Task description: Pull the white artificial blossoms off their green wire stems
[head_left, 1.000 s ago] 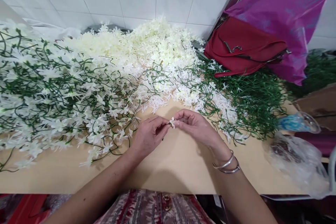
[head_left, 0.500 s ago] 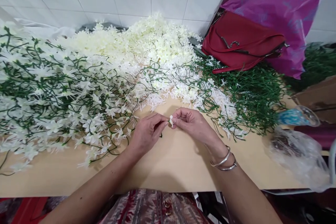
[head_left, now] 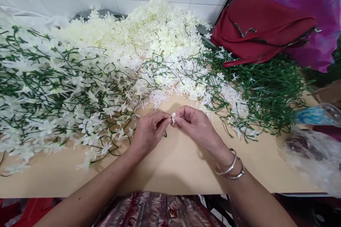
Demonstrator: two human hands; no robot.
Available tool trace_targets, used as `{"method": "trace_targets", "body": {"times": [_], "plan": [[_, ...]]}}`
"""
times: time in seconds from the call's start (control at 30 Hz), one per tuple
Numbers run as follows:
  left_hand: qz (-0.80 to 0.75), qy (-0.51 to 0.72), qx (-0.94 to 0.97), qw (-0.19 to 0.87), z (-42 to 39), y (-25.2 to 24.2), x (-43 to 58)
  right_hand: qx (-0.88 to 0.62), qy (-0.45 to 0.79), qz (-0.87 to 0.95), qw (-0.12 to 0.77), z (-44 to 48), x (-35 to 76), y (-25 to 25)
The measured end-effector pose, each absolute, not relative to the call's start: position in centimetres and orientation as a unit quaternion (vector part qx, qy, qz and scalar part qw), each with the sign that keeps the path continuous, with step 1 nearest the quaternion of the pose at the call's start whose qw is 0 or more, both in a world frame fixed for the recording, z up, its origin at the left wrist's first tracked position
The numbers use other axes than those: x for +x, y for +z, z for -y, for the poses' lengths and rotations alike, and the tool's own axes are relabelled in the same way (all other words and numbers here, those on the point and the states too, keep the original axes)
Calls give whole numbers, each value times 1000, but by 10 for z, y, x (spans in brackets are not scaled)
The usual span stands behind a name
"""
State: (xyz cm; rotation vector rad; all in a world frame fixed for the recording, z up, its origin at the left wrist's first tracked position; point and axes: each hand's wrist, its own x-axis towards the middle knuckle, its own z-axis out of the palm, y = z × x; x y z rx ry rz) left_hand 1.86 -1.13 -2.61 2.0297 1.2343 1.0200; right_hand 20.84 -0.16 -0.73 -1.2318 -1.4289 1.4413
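Observation:
Over the middle of the table, my left hand (head_left: 149,130) pinches a thin green artificial stem (head_left: 165,134), whose lower end shows below the fingertips. At the stem's tip is a small white artificial flower (head_left: 173,117), held between the thumb and fingers of my right hand (head_left: 197,125). The two hands' fingertips nearly meet at the flower. Left of them lies a big heap of white flowers on green stems (head_left: 80,92). Loose cream-white petals (head_left: 160,25) are piled behind, with thin white stamen pieces (head_left: 157,97) in front of them.
Bare green stems (head_left: 277,88) lie in a pile on the right. A red handbag (head_left: 261,28) rests behind it, against a purple plastic bag (head_left: 301,0). A clear plastic bag (head_left: 314,159) and a blue-patterned cup (head_left: 309,115) are at the table's right side.
The view has shifted slightly, so the handbag and cup appear farther right. Both hands keep their pinch; the white flower between them has turned a little.

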Motion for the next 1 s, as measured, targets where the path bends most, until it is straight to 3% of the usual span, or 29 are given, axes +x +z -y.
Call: {"method": "trace_targets", "body": {"times": [0.6,0.7,0.8,0.9,1.0], "plan": [[-462,400,726,316,10,-28,19,-447,575,555,401,-2,213,-5],[-468,414,717,310,11,-27,20,-483,481,580,447,-4,223,2],[-456,408,733,297,12,-25,20,-549,289,621,479,-9,237,4],[-451,410,738,290,12,-26,20,-582,159,648,466,-16,247,-1],[-445,409,746,280,13,-26,19,-576,108,685,433,-21,248,-10]]}}
